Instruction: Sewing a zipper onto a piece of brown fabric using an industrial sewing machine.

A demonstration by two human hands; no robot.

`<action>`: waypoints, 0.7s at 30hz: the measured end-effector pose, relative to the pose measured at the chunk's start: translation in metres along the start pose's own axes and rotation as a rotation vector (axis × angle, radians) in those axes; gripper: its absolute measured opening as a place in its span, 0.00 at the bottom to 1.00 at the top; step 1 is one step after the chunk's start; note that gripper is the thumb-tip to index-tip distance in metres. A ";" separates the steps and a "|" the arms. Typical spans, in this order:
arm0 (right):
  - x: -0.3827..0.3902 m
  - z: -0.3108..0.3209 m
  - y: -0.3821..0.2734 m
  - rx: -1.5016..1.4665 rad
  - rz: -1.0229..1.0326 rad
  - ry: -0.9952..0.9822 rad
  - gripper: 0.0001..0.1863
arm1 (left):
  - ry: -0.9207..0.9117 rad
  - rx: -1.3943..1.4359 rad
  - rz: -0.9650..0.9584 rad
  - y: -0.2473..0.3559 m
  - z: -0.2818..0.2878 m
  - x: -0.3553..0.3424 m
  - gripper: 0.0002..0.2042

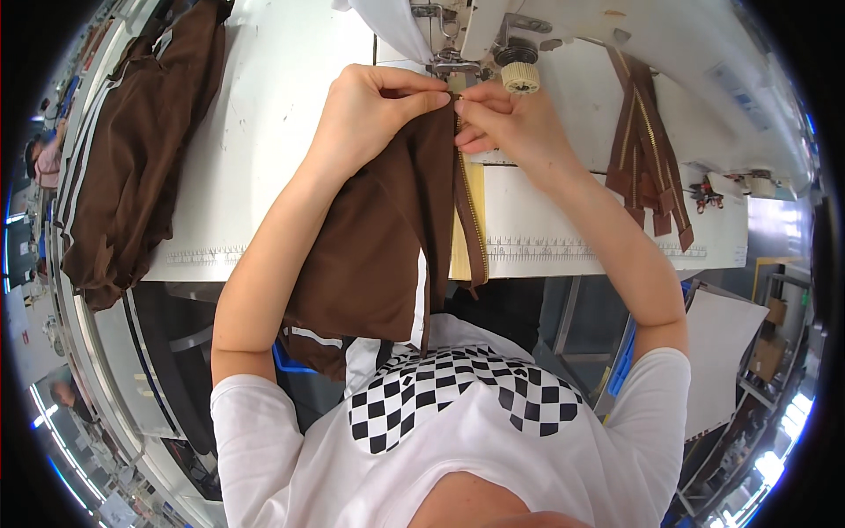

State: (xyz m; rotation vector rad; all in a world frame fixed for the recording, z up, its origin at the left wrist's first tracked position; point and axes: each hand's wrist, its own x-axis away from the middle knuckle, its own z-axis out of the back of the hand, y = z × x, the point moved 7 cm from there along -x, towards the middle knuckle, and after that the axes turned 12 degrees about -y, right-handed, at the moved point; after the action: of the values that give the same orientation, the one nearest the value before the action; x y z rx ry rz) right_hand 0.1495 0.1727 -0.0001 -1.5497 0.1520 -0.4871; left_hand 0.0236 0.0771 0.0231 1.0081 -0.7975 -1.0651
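Drag from the brown garment (pixel 361 246), which hangs over the counter (pixel 255 132) on the wearer's side of the sewing machine (pixel 480 35), could pull its edge askew from the zipper (pixel 476 224). Just before the machine, the left hand (pixel 365 114) pinches the garment's top edge; the right hand (pixel 519 128) apparently pinches the zipper's end, though fingers hide it. White cloth (pixel 392 26) crowds the machine's left; spare zippers (pixel 650 132) lie right of it, a brown bundle (pixel 145 150) far left.

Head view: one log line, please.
left hand: pinching brown fabric | right hand: pinching zipper top | presser foot: just beyond hands
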 end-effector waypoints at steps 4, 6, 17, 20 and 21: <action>-0.001 0.000 -0.001 0.017 -0.009 -0.009 0.16 | 0.004 -0.026 -0.016 0.001 0.000 0.000 0.08; 0.000 0.000 -0.001 0.023 -0.012 -0.005 0.16 | 0.000 -0.032 -0.010 0.001 0.000 0.000 0.08; 0.002 0.002 -0.010 0.546 -0.042 0.020 0.16 | -0.069 -0.205 0.044 -0.002 -0.006 -0.008 0.06; 0.016 -0.009 -0.022 1.145 0.353 0.131 0.17 | 0.027 -0.450 0.052 -0.015 0.006 -0.022 0.07; 0.018 -0.010 -0.018 1.145 0.357 0.124 0.17 | 0.033 -0.450 0.056 -0.020 0.009 -0.023 0.07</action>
State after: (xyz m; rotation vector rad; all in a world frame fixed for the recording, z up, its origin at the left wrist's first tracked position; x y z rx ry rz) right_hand 0.1579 0.1573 0.0208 -0.3566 0.1919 -0.2845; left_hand 0.0020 0.0936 0.0069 0.6158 -0.5223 -1.1129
